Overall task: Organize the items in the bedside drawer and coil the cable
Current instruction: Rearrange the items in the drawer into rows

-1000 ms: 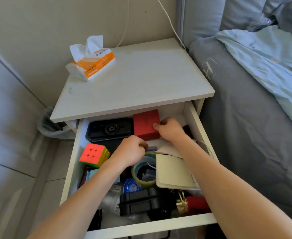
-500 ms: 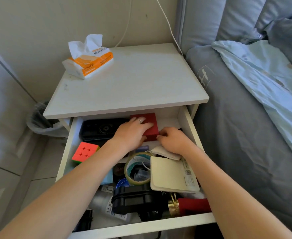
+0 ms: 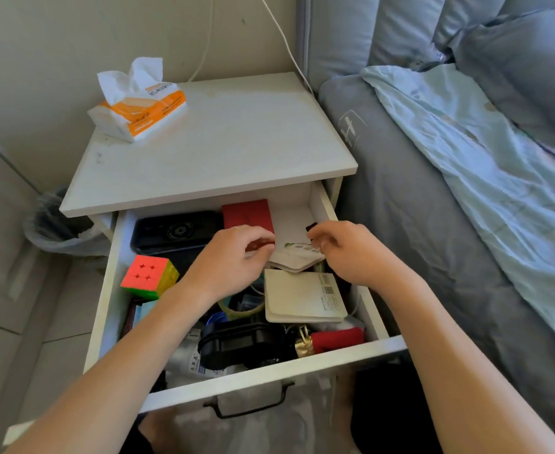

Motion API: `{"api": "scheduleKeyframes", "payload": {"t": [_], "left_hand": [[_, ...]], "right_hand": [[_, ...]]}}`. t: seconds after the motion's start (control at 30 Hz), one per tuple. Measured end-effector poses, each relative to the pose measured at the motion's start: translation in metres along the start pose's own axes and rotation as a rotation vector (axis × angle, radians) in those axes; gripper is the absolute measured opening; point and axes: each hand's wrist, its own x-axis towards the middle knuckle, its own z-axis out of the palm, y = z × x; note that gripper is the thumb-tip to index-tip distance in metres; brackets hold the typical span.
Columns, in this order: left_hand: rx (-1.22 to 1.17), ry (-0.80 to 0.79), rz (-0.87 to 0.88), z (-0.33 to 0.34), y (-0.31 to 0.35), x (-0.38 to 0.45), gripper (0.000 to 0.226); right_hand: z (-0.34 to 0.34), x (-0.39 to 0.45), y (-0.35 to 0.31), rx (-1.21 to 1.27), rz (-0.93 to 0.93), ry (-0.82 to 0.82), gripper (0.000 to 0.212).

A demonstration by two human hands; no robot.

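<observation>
At frame centre, over the drawer [image 3: 348,353], the left hand [image 3: 233,257] curls empty beside the red box [image 3: 248,214]; the right hand [image 3: 345,250] pinches something small and black, perhaps a clip.

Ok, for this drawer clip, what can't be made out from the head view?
- Small dark item at the right hand: fingers cover most of it.
- Left hand: whether it holds anything, hidden under curled fingers.
- Print on the white pouch: too small.
- Items under the beige booklet: covered.
- White cable: cut off by the top edge.
</observation>
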Motion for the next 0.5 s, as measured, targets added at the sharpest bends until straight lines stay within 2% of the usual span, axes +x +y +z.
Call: {"api": "scheduleKeyframes", "payload": {"t": [0.07, 0.17, 0.23, 0.3, 0.4, 0.5], "left_hand": [[-0.001, -0.059, 0.028, 0.003, 0.01, -0.007, 0.04], [0.102, -0.374, -0.032, 0.011, 0.009, -0.017, 0.097], [0.262, -0.485, -0.031, 0.016, 0.006, -0.024, 0.117], [0.292, -0.409, 0.016, 0.017, 0.003, -0.027, 0.107], [0.115, -0.233, 0.014, 0.008, 0.002, -0.03, 0.081], [-0.009, -0.222, -0.087, -0.002, -0.002, -0.039, 0.087]], "right_hand": [[-0.003, -0.009, 0.003, 0.008, -0.008, 0.009, 0.044], [0.0, -0.018, 0.006, -0.021, -0.019, -0.049, 0.047], [0.004, -0.021, 0.005, -0.049, -0.04, -0.076, 0.048], [0.007, -0.022, 0.003, -0.075, -0.065, -0.092, 0.054], [0.008, -0.026, -0.005, -0.111, -0.161, -0.23, 0.082], [0.016, -0.024, -0.012, -0.214, -0.249, -0.371, 0.107]]}}
